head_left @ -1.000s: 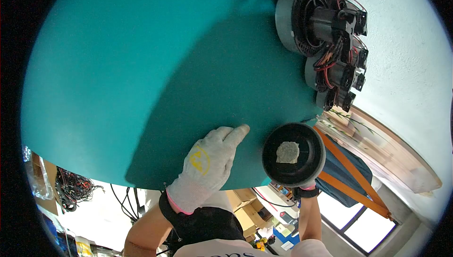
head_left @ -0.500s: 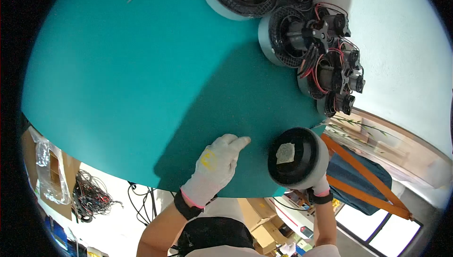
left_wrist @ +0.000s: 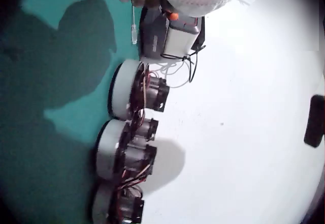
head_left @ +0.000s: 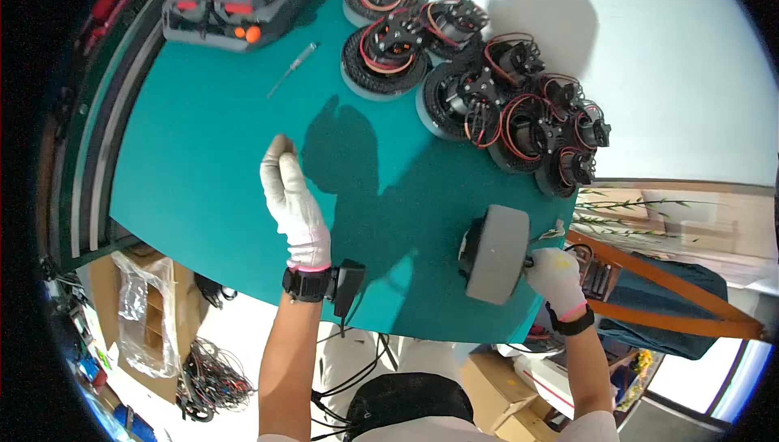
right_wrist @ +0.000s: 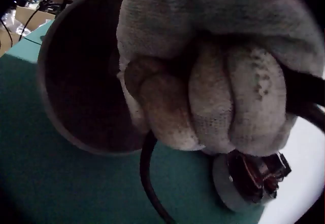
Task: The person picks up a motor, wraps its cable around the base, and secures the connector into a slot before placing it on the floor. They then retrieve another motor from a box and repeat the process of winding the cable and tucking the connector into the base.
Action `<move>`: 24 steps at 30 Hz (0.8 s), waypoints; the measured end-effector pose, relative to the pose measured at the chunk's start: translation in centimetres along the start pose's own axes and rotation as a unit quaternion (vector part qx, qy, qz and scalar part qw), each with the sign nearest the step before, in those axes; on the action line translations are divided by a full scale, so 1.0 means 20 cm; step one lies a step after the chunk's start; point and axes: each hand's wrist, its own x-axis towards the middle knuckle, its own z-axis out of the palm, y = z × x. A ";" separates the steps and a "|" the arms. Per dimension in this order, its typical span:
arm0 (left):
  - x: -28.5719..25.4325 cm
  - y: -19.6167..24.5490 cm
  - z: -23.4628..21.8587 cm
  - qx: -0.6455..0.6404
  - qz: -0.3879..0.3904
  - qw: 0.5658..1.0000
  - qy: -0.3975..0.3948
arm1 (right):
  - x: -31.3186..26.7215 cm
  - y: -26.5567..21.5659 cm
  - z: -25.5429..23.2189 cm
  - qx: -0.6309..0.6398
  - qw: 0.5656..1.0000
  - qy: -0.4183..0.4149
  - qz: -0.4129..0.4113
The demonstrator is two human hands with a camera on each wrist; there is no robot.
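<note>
Beside right hand [head_left: 558,280], grey wheel [head_left: 499,255]

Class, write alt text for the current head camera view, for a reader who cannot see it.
A person's gloved right hand holds a grey-rimmed wheel above a green table, while the gloved left hand is raised, apparently empty. Motorised-looking wheels with red wires line the far right edge; a screwdriver lies at upper left.

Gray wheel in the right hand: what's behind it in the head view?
Green tabletop shows past the wheel on its left. The wheel covers the patch directly behind it, so whether anything lies there cannot be told.
</note>
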 end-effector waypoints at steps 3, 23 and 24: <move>-0.08 0.03 -0.03 -0.002 -0.029 0.997 -0.076 | 0.01 -0.09 -0.08 -0.028 1.000 -0.005 0.014; -0.61 0.01 0.00 0.284 0.140 0.817 -0.482 | 0.09 -0.64 -0.17 -0.057 0.997 0.055 0.016; -0.62 0.02 0.01 0.300 0.138 0.814 -0.478 | 0.00 -0.61 -0.31 -0.038 0.999 0.024 0.014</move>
